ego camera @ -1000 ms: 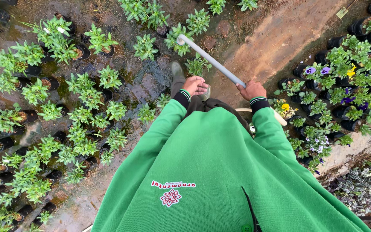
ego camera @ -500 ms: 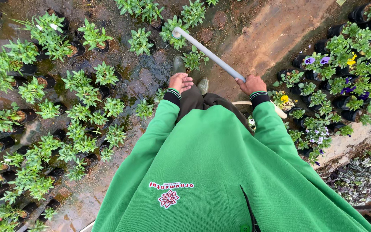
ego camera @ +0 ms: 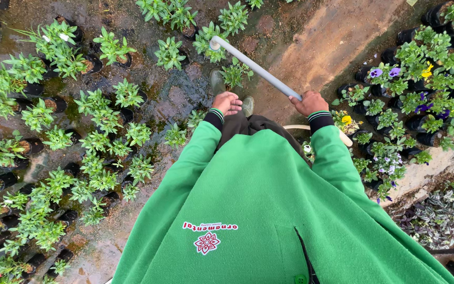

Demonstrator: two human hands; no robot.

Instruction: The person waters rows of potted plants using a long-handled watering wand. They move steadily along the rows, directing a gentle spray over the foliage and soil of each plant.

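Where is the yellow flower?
In the head view, the yellow flower sits on the right side among the potted pansies, right of the grey pipe held in the right hand.

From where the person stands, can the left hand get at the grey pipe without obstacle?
Probably yes. The left hand is empty and hangs near the grey pipe, which the right hand grips; only open air and wet ground lie between.

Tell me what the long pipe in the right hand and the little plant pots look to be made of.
Pipe: pale grey, smooth, matte and evenly round, which suggests plastic tubing, though painted metal is possible; the right hand closes round it. Plant pots: black, thin-walled with soft rims, probably plastic nursery bags or pots; too small to be sure.
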